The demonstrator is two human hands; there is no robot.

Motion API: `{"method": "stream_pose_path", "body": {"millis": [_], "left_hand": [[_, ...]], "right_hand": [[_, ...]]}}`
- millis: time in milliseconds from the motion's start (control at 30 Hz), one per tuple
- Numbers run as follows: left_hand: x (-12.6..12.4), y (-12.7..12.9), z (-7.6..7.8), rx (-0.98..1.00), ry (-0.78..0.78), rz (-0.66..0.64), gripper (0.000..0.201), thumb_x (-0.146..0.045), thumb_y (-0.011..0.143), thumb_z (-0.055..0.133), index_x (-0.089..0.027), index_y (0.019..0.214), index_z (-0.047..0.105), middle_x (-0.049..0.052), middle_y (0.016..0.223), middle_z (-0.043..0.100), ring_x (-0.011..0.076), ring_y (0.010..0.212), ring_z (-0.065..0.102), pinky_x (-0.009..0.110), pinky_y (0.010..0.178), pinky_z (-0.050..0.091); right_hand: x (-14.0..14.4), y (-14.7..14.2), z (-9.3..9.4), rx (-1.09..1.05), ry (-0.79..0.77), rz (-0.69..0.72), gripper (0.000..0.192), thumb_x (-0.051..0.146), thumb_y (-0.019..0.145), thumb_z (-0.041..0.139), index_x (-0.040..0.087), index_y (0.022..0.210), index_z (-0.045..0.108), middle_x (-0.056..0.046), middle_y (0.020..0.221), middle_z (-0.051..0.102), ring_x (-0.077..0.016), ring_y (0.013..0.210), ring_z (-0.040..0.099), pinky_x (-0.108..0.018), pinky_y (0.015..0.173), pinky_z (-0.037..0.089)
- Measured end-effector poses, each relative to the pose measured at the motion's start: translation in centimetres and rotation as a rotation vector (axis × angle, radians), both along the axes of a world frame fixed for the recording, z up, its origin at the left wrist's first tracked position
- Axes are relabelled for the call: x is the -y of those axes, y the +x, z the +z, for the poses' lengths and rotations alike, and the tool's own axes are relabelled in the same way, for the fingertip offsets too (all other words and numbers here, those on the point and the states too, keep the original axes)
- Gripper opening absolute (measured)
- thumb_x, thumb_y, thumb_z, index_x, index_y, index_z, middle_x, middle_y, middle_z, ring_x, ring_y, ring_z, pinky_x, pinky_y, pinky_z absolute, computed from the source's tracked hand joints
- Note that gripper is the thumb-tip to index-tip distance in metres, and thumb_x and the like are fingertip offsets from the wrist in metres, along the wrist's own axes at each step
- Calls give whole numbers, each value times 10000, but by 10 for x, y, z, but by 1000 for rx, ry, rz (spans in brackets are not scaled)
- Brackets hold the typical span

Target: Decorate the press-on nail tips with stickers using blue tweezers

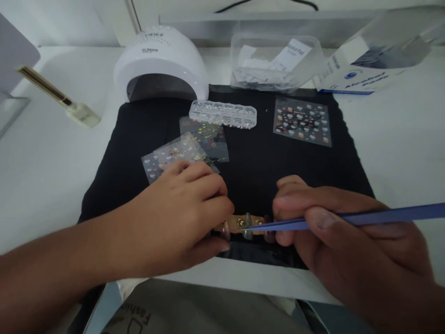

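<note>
Two hands at work: left hand pinched the end of one tan strip carrying clear false nail tips, near the front edge of one black cloth mat. Right hand clamped one pair of blue tweezers, tip touching the strip. Three sticker sheets counted: two overlapping, one apart. One clear bead case, one white domed nail lamp. White table.

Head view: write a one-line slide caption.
Left hand steadies a strip of nail tips on a black mat while the right hand points blue tweezers at one tip.
</note>
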State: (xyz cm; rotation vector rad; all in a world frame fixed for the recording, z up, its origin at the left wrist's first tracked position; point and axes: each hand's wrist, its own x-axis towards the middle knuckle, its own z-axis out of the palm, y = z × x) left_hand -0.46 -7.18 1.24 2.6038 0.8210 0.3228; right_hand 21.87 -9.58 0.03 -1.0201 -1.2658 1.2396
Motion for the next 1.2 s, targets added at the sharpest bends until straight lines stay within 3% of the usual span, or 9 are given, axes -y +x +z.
{"method": "stream_pose_path", "body": {"millis": [267, 533, 1200], "left_hand": [[-1, -6, 5, -7, -12, 12, 292, -331, 878, 703, -151, 1107, 682, 87, 1098, 661, 298, 1037, 561, 478, 877, 391], [-4, -12, 7, 6, -43, 12, 293, -304, 850, 725, -150, 1095, 685, 75, 1094, 655, 285, 1019, 562, 466, 854, 396], [-4, -8, 3, 2, -53, 10, 271, -320, 871, 709, -149, 1081, 691, 77, 1093, 655, 282, 1028, 562, 461, 856, 384]], "right_hand": [[-3, -3, 2, 29, -90, 6, 233, 108, 798, 707, 286, 808, 856, -19, 567, 645, -137, 520, 612, -265, 468, 478], [-8, -3, -2, 2, -201, -42, 177, 156, 763, 740, 291, 741, 852, -19, 537, 679, -131, 431, 606, -246, 416, 488], [-10, -4, 2, 13, -253, -44, 163, 161, 740, 741, 277, 691, 845, -20, 441, 647, -131, 397, 604, -212, 396, 501]]}}
